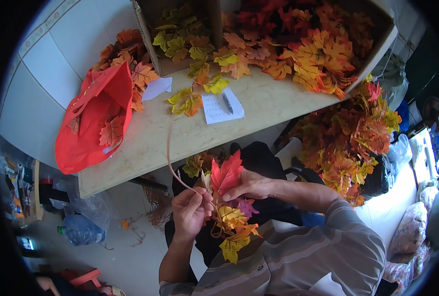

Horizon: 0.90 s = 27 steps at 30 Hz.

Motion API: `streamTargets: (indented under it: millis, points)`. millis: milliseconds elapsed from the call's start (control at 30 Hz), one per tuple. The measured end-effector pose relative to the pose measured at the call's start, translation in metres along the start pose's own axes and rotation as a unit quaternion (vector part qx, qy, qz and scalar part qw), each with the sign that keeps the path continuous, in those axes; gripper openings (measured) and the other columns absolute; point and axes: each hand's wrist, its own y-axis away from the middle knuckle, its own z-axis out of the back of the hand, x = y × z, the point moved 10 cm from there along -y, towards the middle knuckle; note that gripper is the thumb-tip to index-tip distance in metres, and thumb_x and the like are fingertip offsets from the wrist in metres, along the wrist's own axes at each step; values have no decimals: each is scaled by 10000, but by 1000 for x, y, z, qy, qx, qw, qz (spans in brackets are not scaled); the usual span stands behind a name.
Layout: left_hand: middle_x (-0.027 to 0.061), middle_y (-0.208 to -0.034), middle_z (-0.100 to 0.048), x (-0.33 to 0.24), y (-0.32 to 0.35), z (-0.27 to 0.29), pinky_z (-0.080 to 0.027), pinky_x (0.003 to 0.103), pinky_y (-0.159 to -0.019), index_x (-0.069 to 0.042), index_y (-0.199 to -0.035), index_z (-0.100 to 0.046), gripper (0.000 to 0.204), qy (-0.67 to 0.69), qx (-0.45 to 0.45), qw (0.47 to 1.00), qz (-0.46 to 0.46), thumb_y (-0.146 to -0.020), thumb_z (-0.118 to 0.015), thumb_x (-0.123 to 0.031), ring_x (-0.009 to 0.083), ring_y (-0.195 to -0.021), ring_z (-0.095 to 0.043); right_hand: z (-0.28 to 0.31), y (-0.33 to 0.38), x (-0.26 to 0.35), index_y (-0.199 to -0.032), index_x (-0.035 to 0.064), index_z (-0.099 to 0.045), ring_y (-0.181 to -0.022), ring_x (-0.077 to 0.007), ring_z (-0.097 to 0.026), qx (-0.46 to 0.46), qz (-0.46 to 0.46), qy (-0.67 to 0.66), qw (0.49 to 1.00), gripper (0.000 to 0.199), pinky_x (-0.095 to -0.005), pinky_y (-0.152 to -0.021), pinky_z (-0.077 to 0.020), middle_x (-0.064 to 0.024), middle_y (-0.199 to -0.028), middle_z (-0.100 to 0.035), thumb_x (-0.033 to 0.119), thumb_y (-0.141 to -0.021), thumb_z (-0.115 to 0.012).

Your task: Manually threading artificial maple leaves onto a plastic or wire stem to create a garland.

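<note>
A red artificial maple leaf (226, 175) stands upright below the near edge of the bench (259, 106), held over the person's lap. The right hand (251, 186) has its fingers pinched shut on the leaf's base. The left hand (192, 209) is curled closed around a thin brown plastic stem (172, 158) that arcs up toward the bench edge, with a cluster of yellow and orange fabric leaves (233, 227) hanging beneath both hands. On the bench lie a white paper note (214, 107) with a pen (228, 102), a red plastic bag (93, 121) at the left end, and a cardboard box of leaves (177, 37) at the far edge.
</note>
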Motion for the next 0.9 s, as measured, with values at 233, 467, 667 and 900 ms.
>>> streamTargets:
  millis: [233, 467, 667, 900]
  points:
    - [171, -845, -643, -25, 0, 19, -497, 279, -523, 28, -1029, -615, 158, 38, -50, 996, -67, -908, -582, -69, 199, -618, -618, 8, 17, 91, -1075, -16, -645, -837, -108, -653, -29, 98, 411, 906, 304, -252, -759, -511, -56, -894, -702, 132, -820, -720]
    - [172, -855, -638, -32, -8, 27, -499, 273, -546, 29, -1008, -609, 134, 38, -46, 995, -78, -907, -569, -49, 198, -636, -615, 11, 7, 194, -1040, 9, -671, -716, -76, -628, -100, 171, 553, 809, 238, -236, -644, -504, -37, -813, -688, 94, -821, -710]
    - [130, -854, -631, -24, -7, 35, -474, 240, -525, 5, -999, -585, 115, 15, -76, 996, -40, -922, -557, -75, 146, -620, -576, 25, -80, 294, -917, 11, -700, -659, -138, -616, -168, 261, 679, 666, 204, -286, -620, -493, -87, -750, -680, 166, -788, -673]
    - [133, -864, -637, -24, -8, 38, -468, 240, -546, 4, -1013, -588, 121, -1, -89, 995, -41, -926, -545, -69, 144, -625, -577, 30, -143, 268, -849, 32, -717, -719, -202, -667, -84, 178, 753, 628, 178, -323, -663, -517, -105, -788, -697, 167, -743, -669]
